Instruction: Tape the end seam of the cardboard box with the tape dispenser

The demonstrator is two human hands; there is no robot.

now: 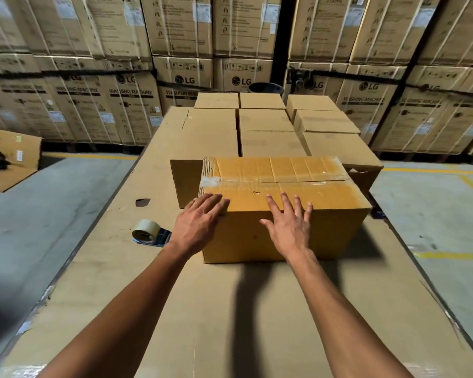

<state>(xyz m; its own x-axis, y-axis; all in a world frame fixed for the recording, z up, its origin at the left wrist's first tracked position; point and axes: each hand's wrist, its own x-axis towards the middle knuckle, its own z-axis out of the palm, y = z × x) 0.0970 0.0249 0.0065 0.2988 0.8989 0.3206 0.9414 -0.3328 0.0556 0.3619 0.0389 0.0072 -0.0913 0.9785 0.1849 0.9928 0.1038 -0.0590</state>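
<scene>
A closed cardboard box [328,214] sits in the middle of the cardboard-covered work surface [230,309]. Clear tape runs along its top centre seam and wraps over the left end. My left hand [200,221] lies flat on the box's near left top corner, fingers together. My right hand [290,222] rests on the near top edge with fingers spread. Neither hand holds anything. The tape dispenser [150,232], with a roll of tan tape and a blue body, lies on the surface left of the box, beside my left wrist.
Several closed cartons [268,132] are packed in rows behind the box, one with an open flap [185,181] just behind its left end. Stacked washing-machine cartons [99,105] wall the background. Concrete floor with yellow lines lies on both sides; a flattened carton [8,159] is at left.
</scene>
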